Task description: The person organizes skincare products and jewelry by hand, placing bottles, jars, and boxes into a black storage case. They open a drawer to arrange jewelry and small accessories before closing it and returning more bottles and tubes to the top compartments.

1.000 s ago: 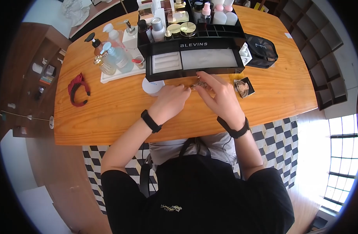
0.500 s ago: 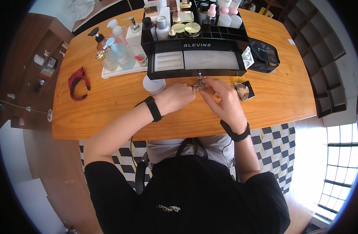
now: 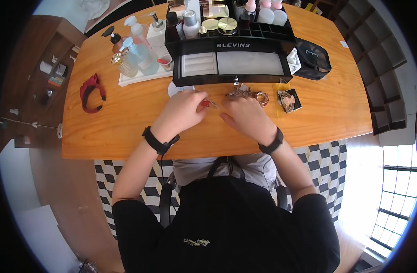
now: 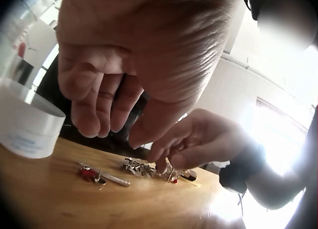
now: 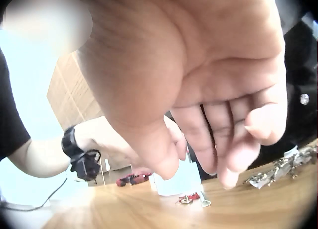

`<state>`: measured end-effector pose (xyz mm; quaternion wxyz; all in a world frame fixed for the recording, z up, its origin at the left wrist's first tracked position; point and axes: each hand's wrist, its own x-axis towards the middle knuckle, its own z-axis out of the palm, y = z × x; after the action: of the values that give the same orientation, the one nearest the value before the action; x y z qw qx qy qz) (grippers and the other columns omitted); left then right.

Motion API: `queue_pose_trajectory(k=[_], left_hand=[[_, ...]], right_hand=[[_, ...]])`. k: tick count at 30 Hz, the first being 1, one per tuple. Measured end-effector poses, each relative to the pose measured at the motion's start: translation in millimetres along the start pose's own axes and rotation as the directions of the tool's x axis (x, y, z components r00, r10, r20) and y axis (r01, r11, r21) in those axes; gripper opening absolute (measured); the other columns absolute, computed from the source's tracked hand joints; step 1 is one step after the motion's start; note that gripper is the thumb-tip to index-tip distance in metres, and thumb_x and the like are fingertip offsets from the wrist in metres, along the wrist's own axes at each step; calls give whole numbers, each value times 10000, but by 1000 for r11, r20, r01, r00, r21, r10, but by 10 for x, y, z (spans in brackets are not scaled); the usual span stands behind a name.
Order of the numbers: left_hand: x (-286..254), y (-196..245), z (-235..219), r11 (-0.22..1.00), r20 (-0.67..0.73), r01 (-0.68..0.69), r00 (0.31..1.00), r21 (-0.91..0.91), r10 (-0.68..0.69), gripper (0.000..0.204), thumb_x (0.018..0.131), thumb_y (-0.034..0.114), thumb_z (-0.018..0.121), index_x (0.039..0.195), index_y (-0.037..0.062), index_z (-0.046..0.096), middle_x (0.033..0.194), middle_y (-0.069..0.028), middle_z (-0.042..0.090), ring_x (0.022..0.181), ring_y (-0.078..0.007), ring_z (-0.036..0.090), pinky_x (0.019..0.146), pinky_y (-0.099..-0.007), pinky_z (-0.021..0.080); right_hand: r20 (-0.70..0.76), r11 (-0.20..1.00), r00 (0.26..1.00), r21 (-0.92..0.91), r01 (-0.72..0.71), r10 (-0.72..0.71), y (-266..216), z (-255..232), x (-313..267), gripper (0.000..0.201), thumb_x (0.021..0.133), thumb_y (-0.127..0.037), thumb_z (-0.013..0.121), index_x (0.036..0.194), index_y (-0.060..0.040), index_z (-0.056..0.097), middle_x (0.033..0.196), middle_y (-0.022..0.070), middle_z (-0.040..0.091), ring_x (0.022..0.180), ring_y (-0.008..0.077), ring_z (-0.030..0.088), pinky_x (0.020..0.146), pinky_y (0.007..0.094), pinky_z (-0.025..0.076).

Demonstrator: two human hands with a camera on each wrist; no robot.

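In the head view my left hand (image 3: 181,116) hovers over the wooden table, its loosely bent fingers holding nothing in the left wrist view. Below it lie a red piece (image 4: 89,174) and a slim silver clip (image 4: 117,179). My right hand (image 3: 250,119) is to the right, palm down; the right wrist view shows its relaxed fingers gripping nothing. Just past those fingers is a silver ornate hair piece (image 3: 239,91), with gold-and-red round pieces (image 3: 262,98) beside it. A black organizer's pulled-out drawer (image 3: 231,79) stands behind, a pale sheet in its wider compartment.
A white round container (image 3: 179,88) sits behind my left hand. Pump bottles on a white tray (image 3: 126,83) and a red headband (image 3: 91,93) are at left. On the right are a small black box (image 3: 294,99) with a beige piece and a black mesh bag (image 3: 314,59).
My hands have drawn apart: the left moved left, off the silver pieces, and the right came slightly nearer the body. The red piece, clip and gold-and-red round pieces now show plainly.
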<state>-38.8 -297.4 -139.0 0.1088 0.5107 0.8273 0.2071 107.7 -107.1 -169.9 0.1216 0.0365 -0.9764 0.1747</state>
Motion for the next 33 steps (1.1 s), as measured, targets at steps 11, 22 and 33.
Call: queue_pose_trajectory(k=[11, 22, 33], left_hand=[[-67, -150, 277, 986, -1, -26, 1000, 165, 26, 173, 885, 124, 763, 1021, 24, 725, 920, -178, 768, 863, -390, 754, 741, -497, 599], [-84, -204, 415, 986, -51, -120, 991, 113, 127, 124, 908, 168, 751, 930, 50, 719, 879, -135, 762, 849, -363, 739, 760, -475, 582], [-41, -304, 444, 992, 3, -92, 996, 81, 92, 55, 931, 118, 709, 895, 77, 711, 873, -111, 766, 841, -354, 735, 743, -483, 563]], right_hand=[[289, 944, 957, -311, 115, -21, -48, 287, 304, 88, 873, -150, 736, 882, -66, 757, 837, 140, 766, 807, 324, 788, 712, 434, 619], [177, 953, 978, 300, 52, -109, -283, -1118, 366, 63, 892, -89, 721, 869, -32, 704, 729, 148, 707, 702, 353, 729, 661, 434, 554], [-142, 970, 967, -157, 187, -210, -92, -562, 1117, 87, 958, -120, 707, 971, -39, 737, 845, 149, 727, 801, 397, 723, 708, 477, 581]])
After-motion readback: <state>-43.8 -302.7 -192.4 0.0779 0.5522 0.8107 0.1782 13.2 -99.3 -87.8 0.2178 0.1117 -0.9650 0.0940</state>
